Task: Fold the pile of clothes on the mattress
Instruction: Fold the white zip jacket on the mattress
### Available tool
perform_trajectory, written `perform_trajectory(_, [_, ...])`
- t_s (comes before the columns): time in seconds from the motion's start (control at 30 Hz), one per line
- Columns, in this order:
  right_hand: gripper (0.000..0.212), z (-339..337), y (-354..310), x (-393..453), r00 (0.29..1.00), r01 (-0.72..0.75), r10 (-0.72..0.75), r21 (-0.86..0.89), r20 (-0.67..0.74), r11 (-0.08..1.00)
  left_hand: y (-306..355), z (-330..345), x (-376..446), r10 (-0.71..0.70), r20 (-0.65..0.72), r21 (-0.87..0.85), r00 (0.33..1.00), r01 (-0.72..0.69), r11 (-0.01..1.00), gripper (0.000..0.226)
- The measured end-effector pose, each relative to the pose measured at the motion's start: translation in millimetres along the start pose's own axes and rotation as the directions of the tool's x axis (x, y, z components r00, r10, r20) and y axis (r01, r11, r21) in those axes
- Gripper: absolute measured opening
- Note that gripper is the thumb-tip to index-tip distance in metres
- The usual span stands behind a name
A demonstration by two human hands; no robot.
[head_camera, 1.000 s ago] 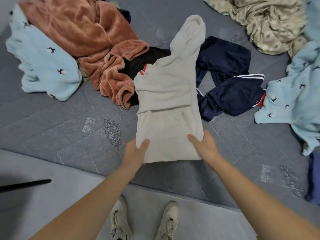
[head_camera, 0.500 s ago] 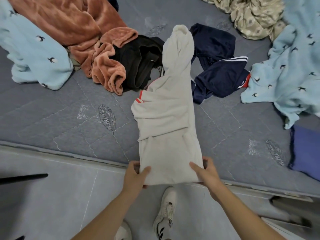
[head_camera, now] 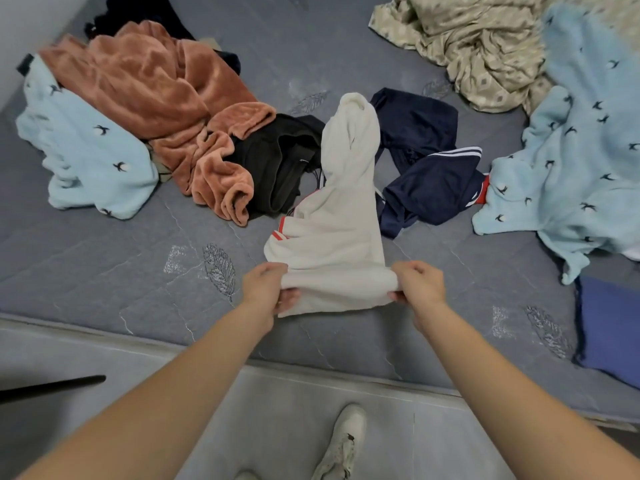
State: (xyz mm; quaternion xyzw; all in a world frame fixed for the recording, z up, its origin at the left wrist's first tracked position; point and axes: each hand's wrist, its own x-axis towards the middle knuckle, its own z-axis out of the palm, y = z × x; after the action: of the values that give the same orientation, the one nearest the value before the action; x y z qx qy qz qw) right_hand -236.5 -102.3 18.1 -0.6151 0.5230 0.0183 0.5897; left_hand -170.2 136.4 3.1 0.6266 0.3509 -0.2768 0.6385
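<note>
A cream garment with red stripes (head_camera: 337, 223) lies lengthwise on the grey mattress (head_camera: 104, 268), its far end draped over the pile. My left hand (head_camera: 268, 289) grips its near left edge and my right hand (head_camera: 417, 284) grips its near right edge, where the cloth is doubled into a fold. Behind it lie a black garment (head_camera: 273, 168), a rust fleece (head_camera: 166, 98), navy striped trousers (head_camera: 426, 168) and a light blue bird-print piece (head_camera: 86, 154).
A second light blue bird-print piece (head_camera: 571, 150) and a beige patterned cloth (head_camera: 478, 46) lie at the right. A blue folded item (head_camera: 609, 327) sits at the right edge. The mattress edge (head_camera: 311, 370) runs in front of my shoe (head_camera: 343, 441); a dark rod (head_camera: 52, 388) is on the floor.
Both hands have carried the near end of the cream garment away from the mattress edge toward the pile, doubling it over into a fold.
</note>
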Motion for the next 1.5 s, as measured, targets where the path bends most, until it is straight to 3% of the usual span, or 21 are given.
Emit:
perform_trajectory(0.13, [0.025,34,-52,44,0.997,0.036,-0.034,0.027,-0.073,0.999,50,27,31,-0.030,-0.058,-0.135,0.998,0.022,0.991,0.015])
perform_trajectory(0.2, [0.019,52,-66,65,0.989,0.136,-0.135,0.010,-0.061,0.991,60,38,45,0.077,-0.047,-0.148,0.996,-0.083,0.985,0.020])
perform_trajectory(0.27, [0.020,66,-64,79,0.935,0.350,-0.354,-0.211,0.018,0.913,54,41,61,0.294,0.011,0.011,0.956,-0.294,0.956,0.047])
perform_trajectory(0.3, [0.033,71,-57,82,0.874,0.479,-0.473,-0.361,0.111,0.800,45,40,70,0.419,0.102,0.173,0.902,-0.431,0.886,0.062])
perform_trajectory(0.33, [0.044,76,-45,85,0.791,0.598,-0.567,-0.480,0.228,0.642,35,38,81,0.515,0.217,0.366,0.829,-0.559,0.744,0.070])
perform_trajectory(0.4, [0.057,86,-16,91,0.621,0.740,-0.645,-0.605,0.446,0.294,12,36,102,0.608,0.435,0.654,0.665,-0.697,0.294,0.074])
perform_trajectory(0.43, [0.061,91,-3,97,0.566,0.760,-0.635,-0.631,0.525,0.157,2,37,113,0.593,0.525,0.712,0.611,-0.697,0.088,0.074])
perform_trajectory(0.47, [0.064,97,8,104,0.547,0.752,-0.615,-0.656,0.569,0.062,-6,39,125,0.565,0.583,0.733,0.583,-0.678,-0.056,0.072])
perform_trajectory(0.53, [0.066,107,19,124,0.565,0.715,-0.576,-0.699,0.590,-0.015,-14,46,148,0.534,0.619,0.749,0.576,-0.637,-0.181,0.070])
perform_trajectory(0.6, [0.066,115,25,147,0.563,0.697,-0.582,-0.716,0.586,-0.047,-17,53,172,0.537,0.611,0.766,0.582,-0.605,-0.216,0.068])
perform_trajectory(0.73, [0.068,124,42,174,0.506,0.722,-0.640,-0.689,0.578,-0.052,-22,57,200,0.554,0.616,0.756,0.559,-0.617,-0.219,0.072])
perform_trajectory(0.97, [0.068,128,32,166,0.548,0.729,-0.609,-0.684,0.573,0.012,-10,52,198,0.513,0.625,0.741,0.588,-0.655,-0.151,0.073])
perform_trajectory(1.07, [0.062,128,8,168,0.621,0.716,-0.604,-0.676,0.500,0.176,19,54,199,0.530,0.638,0.693,0.559,-0.717,-0.078,0.064])
perform_trajectory(1.13, [0.055,129,-22,180,0.662,0.708,-0.633,-0.614,0.401,0.350,49,66,204,0.577,0.597,0.631,0.557,-0.770,0.091,0.053])
perform_trajectory(1.2, [0.054,136,-61,199,0.703,0.674,-0.656,-0.553,0.274,0.490,88,93,210,0.586,0.530,0.556,0.613,-0.773,0.305,0.037])
perform_trajectory(1.3, [0.065,147,-120,236,0.829,0.536,-0.544,-0.467,0.131,0.704,143,151,228,0.461,0.363,0.528,0.810,-0.587,0.614,0.021])
perform_trajectory(1.4, [0.094,156,-169,272,0.952,0.266,-0.230,-0.173,0.200,0.948,176,193,256,0.326,0.254,0.616,0.911,-0.412,0.672,0.048])
perform_trajectory(1.5, [0.087,162,-189,299,0.966,0.180,-0.129,-0.225,0.223,0.958,187,212,272,0.310,0.140,0.646,0.940,-0.324,0.691,0.068])
